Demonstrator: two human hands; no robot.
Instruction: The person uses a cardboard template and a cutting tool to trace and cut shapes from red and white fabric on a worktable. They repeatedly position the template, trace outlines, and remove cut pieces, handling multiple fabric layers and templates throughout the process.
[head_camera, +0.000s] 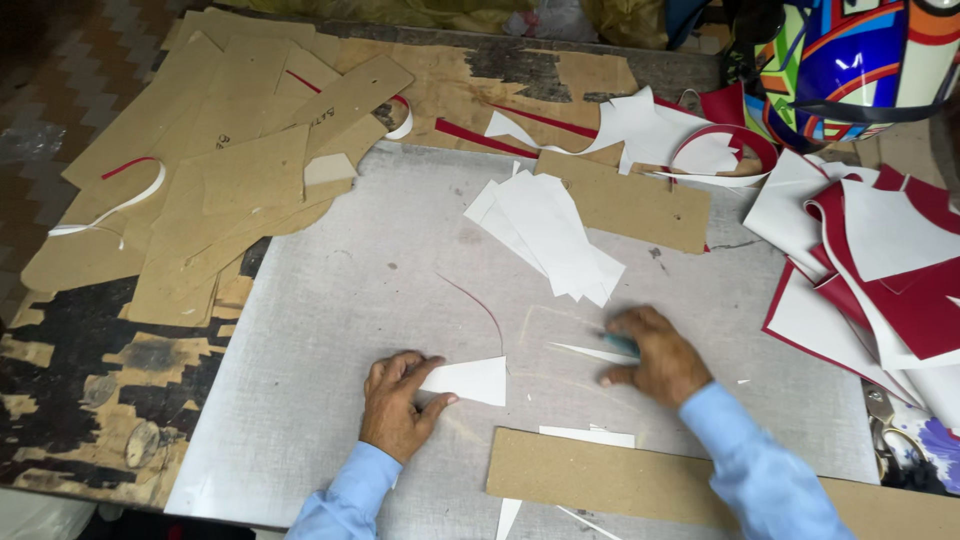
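White cut piece (468, 380) sits under your left hand (398, 405), fingers flat w/ thumb pinching its edge on the grey board (330, 300). Your right hand (655, 355) is curled round a teal-handled tool (620, 344) (blurred), beside a thin white sliver (590, 352). Cardboard strip (600, 478) nearest you.

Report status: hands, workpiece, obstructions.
Left hand pinching white cut piece. Right hand gripping teal-handled tool, blurred. Cardboard strip near wrists.
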